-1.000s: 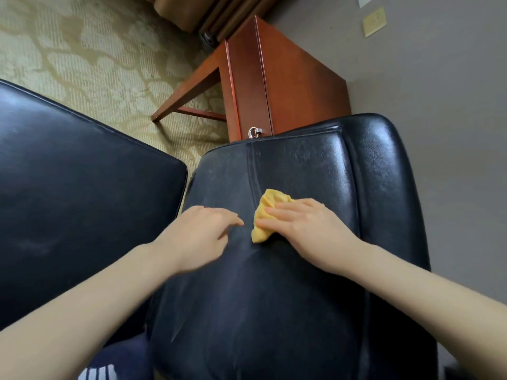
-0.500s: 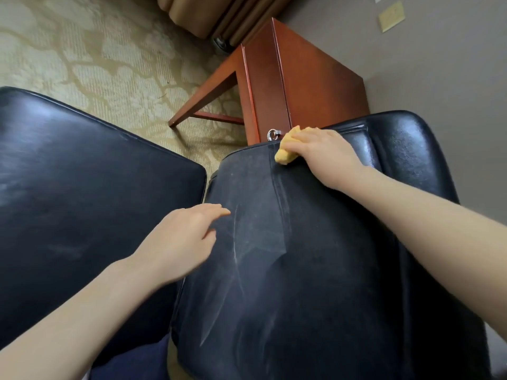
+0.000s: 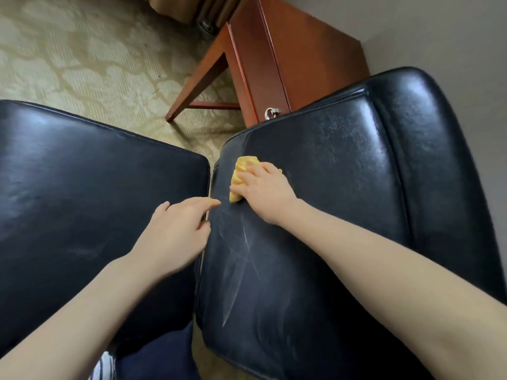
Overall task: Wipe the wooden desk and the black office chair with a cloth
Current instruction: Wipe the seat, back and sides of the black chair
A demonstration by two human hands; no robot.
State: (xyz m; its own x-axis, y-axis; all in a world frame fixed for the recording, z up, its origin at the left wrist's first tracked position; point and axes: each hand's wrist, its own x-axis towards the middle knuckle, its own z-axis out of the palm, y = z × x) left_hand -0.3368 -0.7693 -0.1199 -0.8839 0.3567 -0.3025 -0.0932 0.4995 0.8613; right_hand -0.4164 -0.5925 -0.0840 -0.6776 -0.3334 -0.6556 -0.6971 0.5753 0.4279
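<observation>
The black office chair shows as two leather cushions, a left one and a right one. My right hand holds a bunched yellow cloth and presses it on the right cushion, close to that cushion's left edge. My left hand lies with fingers stretched out at the gap between the cushions, its fingertips touching the right cushion just below the cloth. Pale wipe streaks run down the leather beneath both hands. The reddish wooden desk stands behind the chair.
A metal ring pull on the desk front sits just above the right cushion's top edge. Patterned beige carpet covers the floor to the left. A grey wall runs along the right. Curtains hang at the top.
My right hand slid the cloth up to the cushion's top edge, then back down and left to its left edge. My left hand shifted slightly left, to the gap between the cushions.
</observation>
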